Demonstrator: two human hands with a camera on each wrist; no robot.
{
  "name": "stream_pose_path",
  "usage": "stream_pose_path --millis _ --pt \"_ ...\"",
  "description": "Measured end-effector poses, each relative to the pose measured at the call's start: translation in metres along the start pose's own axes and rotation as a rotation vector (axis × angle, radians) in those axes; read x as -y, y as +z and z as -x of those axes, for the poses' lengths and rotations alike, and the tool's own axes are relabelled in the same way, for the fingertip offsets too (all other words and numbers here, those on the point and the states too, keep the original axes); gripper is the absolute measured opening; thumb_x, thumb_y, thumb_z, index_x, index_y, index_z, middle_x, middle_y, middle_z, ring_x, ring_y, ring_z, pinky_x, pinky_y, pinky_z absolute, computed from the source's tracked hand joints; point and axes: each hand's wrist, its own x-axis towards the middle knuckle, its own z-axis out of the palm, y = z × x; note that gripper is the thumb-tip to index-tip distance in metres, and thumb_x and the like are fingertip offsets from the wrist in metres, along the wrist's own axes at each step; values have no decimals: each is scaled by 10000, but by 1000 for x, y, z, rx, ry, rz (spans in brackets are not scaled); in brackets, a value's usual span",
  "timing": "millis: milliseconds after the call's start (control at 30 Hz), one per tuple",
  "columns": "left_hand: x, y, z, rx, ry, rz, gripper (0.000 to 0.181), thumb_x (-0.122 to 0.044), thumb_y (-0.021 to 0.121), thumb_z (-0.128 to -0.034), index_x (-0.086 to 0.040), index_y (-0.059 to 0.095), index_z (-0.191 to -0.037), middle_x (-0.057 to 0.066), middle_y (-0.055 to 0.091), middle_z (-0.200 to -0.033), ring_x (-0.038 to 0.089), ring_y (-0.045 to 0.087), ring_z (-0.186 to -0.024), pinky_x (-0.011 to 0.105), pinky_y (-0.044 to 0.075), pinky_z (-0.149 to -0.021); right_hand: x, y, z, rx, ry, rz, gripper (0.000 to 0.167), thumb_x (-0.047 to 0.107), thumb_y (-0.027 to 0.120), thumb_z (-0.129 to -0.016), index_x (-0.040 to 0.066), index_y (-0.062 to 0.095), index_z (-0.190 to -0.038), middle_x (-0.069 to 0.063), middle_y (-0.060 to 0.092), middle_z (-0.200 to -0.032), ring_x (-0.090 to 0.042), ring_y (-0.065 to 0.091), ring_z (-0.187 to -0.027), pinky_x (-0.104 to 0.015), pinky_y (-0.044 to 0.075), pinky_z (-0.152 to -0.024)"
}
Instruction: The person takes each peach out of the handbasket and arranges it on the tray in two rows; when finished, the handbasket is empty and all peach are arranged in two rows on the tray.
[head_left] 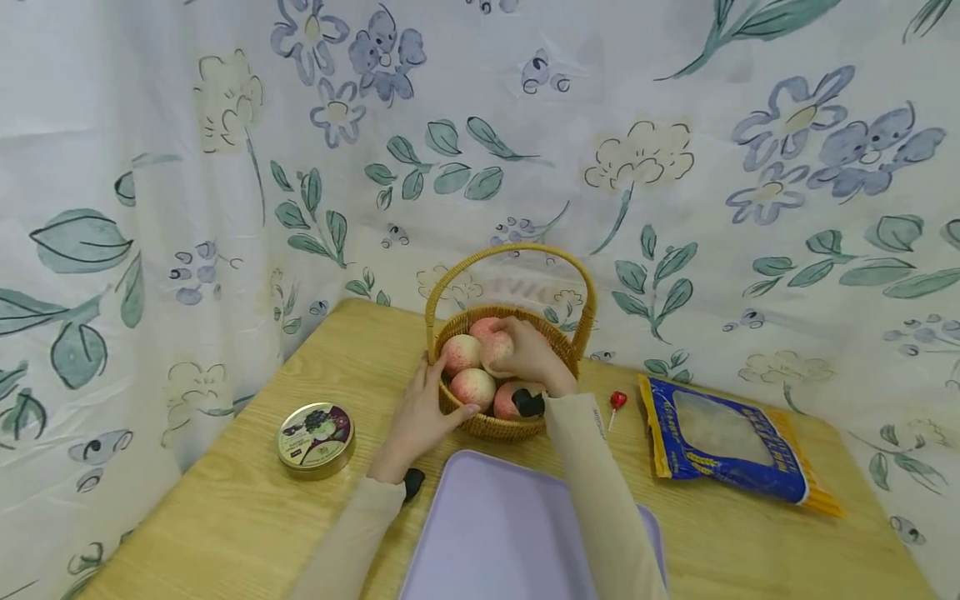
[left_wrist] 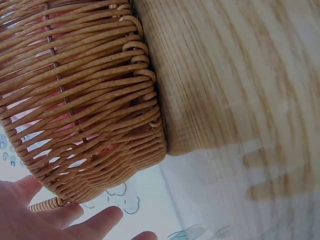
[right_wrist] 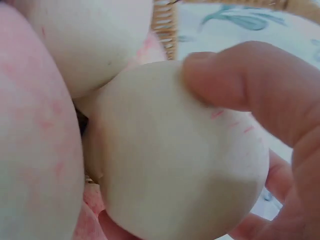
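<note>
In the head view, several pink-and-cream peaches (head_left: 473, 390) lie in a round wicker basket (head_left: 498, 428) with a tall arched handle (head_left: 510, 248). My right hand (head_left: 529, 357) grips one peach (head_left: 496, 351) inside the basket. Up close in the right wrist view, thumb and fingers wrap round that pale peach (right_wrist: 175, 155), which sits against its neighbours. My left hand (head_left: 426, 414) rests against the basket's left front side, thumb at the rim. Its fingers (left_wrist: 95, 222) are spread and nearly straight along the outer wicker in the left wrist view.
A lilac tray (head_left: 502, 525) lies in front of the basket, partly beneath my right forearm. To the left stands a round tin (head_left: 317, 440). A red lollipop (head_left: 617, 401) and a blue-and-yellow food packet (head_left: 731, 442) lie to the right. A floral curtain (head_left: 480, 192) hangs behind the table.
</note>
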Motion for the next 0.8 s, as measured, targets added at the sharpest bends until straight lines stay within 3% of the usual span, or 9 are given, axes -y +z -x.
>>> stream_pose_path --millis 133,300,467,633,800 --pt "0 -2 -2 -8 3 -20 1031 -577 688 -816 -103 156 -1561 287 137 -1586 514 241 -1417 665 271 -1095 0 -4 19 -70 -36 -112 594 138 754 -786 63 511 -1323 -114 540 -1365 -283 512 -1260 -453 430 -1047" --pt "3 -2 -3 -4 -1 -36 1058 -576 693 -811 -44 155 -1550 296 155 -1579 507 246 -1418 660 254 -1107 6 -5 48 -113 -35 -245 583 128 749 -809 84 486 -1328 -110 529 -1357 -278 575 -1158 -432 500 -953" --pt "7 -4 -2 -4 -4 -38 1069 -575 696 -808 -23 153 -1545 303 159 -1575 505 247 -1417 666 244 -1108 12 -3 76 -62 -60 -380 576 119 753 -824 126 471 -1327 -127 501 -1345 -302 578 -1119 -415 528 -896" --pt "5 -4 -3 -1 -14 -37 1073 -579 694 -806 -38 143 -1550 289 146 -1585 500 242 -1421 691 231 -1097 4 4 95 1 -107 -474 567 65 739 -831 111 467 -1326 -111 433 -1385 -306 538 -1178 -395 495 -940" --pt "1 -1 -4 28 -10 -31 1070 -585 675 -820 -42 117 -1555 280 119 -1594 493 221 -1432 690 224 -1101 -5 14 114 51 -133 -492 586 66 747 -824 89 454 -1331 -108 455 -1384 -265 534 -1194 -355 471 -966"
